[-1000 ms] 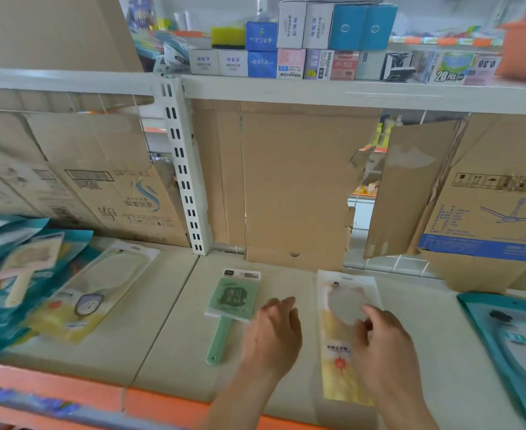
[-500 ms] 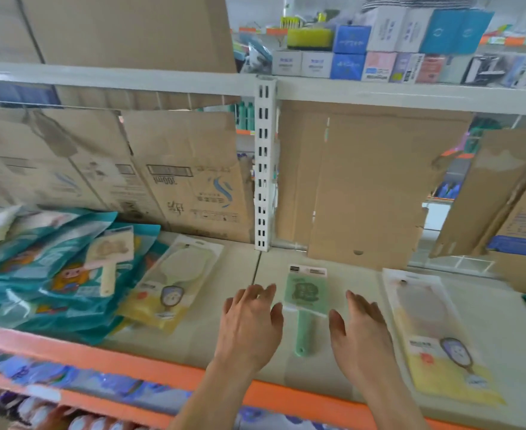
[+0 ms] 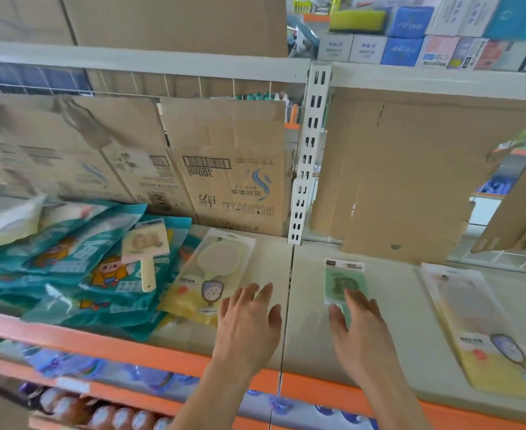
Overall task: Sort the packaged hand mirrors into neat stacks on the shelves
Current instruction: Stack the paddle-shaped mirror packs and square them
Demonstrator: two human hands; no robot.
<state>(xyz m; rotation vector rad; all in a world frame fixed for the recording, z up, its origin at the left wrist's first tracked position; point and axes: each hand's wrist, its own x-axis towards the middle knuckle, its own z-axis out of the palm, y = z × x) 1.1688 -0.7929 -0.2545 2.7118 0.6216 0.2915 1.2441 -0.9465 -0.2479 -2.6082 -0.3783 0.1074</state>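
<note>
On the shelf (image 3: pixel 404 321) lies a green square hand mirror (image 3: pixel 344 282) in clear wrap; my right hand (image 3: pixel 359 327) hovers flat over its handle, fingers straight. My left hand (image 3: pixel 249 321) is spread open beside a yellow packaged round mirror (image 3: pixel 212 274), holding nothing. A second yellow packaged mirror (image 3: pixel 485 330) lies flat at the right. At the left a loose heap of teal mirror packages (image 3: pixel 69 274) carries a cream square mirror (image 3: pixel 145 246) on top.
Flattened cardboard boxes (image 3: pixel 224 169) line the shelf's back. A white slotted upright (image 3: pixel 308 156) divides the two bays. The upper shelf holds small blue and white boxes (image 3: pixel 404 35). An orange edge strip (image 3: pixel 131 349) fronts the shelf, with bottles (image 3: pixel 106 414) below.
The view has swung left, bringing the teal heap into sight. My right hand has let go of the yellow package at the right, and both hands have moved left toward the green mirror.
</note>
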